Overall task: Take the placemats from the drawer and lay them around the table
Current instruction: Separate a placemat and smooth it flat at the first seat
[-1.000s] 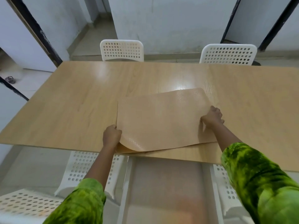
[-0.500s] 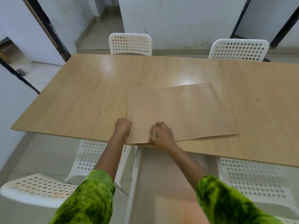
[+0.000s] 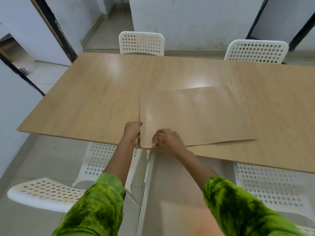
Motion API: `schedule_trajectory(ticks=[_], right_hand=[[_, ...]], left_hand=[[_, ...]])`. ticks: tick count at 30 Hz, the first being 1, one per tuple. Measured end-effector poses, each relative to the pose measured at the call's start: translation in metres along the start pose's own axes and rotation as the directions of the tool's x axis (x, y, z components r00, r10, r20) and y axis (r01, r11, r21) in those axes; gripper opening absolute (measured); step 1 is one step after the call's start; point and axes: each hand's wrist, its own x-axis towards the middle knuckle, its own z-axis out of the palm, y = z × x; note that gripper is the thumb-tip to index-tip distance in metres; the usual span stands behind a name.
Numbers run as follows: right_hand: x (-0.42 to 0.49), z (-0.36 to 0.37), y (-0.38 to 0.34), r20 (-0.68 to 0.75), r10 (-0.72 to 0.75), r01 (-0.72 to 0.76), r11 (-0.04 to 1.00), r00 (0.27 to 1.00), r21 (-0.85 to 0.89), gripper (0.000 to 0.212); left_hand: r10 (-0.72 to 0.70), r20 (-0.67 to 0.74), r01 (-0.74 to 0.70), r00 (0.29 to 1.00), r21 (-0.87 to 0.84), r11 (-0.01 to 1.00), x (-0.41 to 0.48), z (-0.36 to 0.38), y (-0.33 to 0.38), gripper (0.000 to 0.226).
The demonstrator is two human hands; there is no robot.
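Two grips, left hand (image 3: pixel 133 132) and right hand (image 3: pixel 167 139), on placemats (image 3: pixel 196 116).

Four white perforated plastic chairs in view. Far left chair (image 3: pixel 141 42) and far right chair (image 3: pixel 256 51): only backrests show, both upright, facing camera. Near left chair (image 3: pixel 100 160): seat visible, backrest curving across lower left. Near right chair (image 3: pixel 272 188): seat only, cut by frame edge. Pale grey tiled floor (image 3: pixel 34 159). White scuffed wall (image 3: pixel 196 23) behind far chairs. Dark door frame (image 3: pixel 54 29) slanting at left. Small dark object (image 3: pixel 23 70) on floor beyond it, too small to identify.
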Motion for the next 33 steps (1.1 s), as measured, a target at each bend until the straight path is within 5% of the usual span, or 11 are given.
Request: schedule_trajectory(ticks=[3, 8, 15, 18, 21, 26, 29, 33], right_hand=[[-0.004, 0.004, -0.009, 0.016, -0.038, 0.039, 0.997, 0.999, -0.073, 0.060], [-0.007, 0.012, -0.013, -0.057, -0.104, 0.095, 0.986, 0.993, -0.139, 0.040], [-0.006, 0.009, -0.010, -0.082, -0.062, 0.066, 0.997, 0.995, 0.046, 0.026], [-0.007, 0.004, -0.014, -0.157, 0.090, -0.066, 0.986, 0.983, 0.154, 0.021], [-0.011, -0.001, -0.016, -0.274, 0.273, -0.122, 0.878, 0.922, 0.464, 0.013], [-0.030, -0.017, -0.021, -0.315, 0.126, -0.001, 0.930, 0.941, 0.368, 0.020], [-0.042, -0.028, -0.016, -0.304, 0.090, 0.016, 0.944, 0.948, 0.329, 0.026], [-0.049, -0.045, 0.022, -0.347, 0.299, -0.112, 0.876, 0.889, 0.470, 0.026]], left_hand=[[-0.027, 0.000, 0.027, 1.000, -0.045, 0.999, -0.003, 0.000, 0.001, 0.015], [-0.033, 0.035, 0.035, 0.999, -0.055, 0.998, -0.011, 0.001, 0.008, 0.013], [-0.031, 0.135, 0.044, 0.990, -0.095, 0.994, -0.025, -0.003, 0.017, 0.026], [-0.023, 0.125, 0.035, 0.992, -0.097, 0.995, -0.026, -0.003, 0.015, 0.028], [0.055, 0.094, -0.046, 0.994, -0.093, 0.995, -0.023, -0.001, 0.014, 0.029], [-0.017, 0.356, 0.023, 0.934, -0.012, 1.000, -0.032, 0.015, 0.047, 0.033], [0.018, 0.269, -0.063, 0.963, 0.163, 0.985, -0.030, 0.032, 0.061, 0.044], [0.123, 0.244, -0.142, 0.962, 0.061, 0.988, -0.020, 0.026, 0.067, 0.062]])
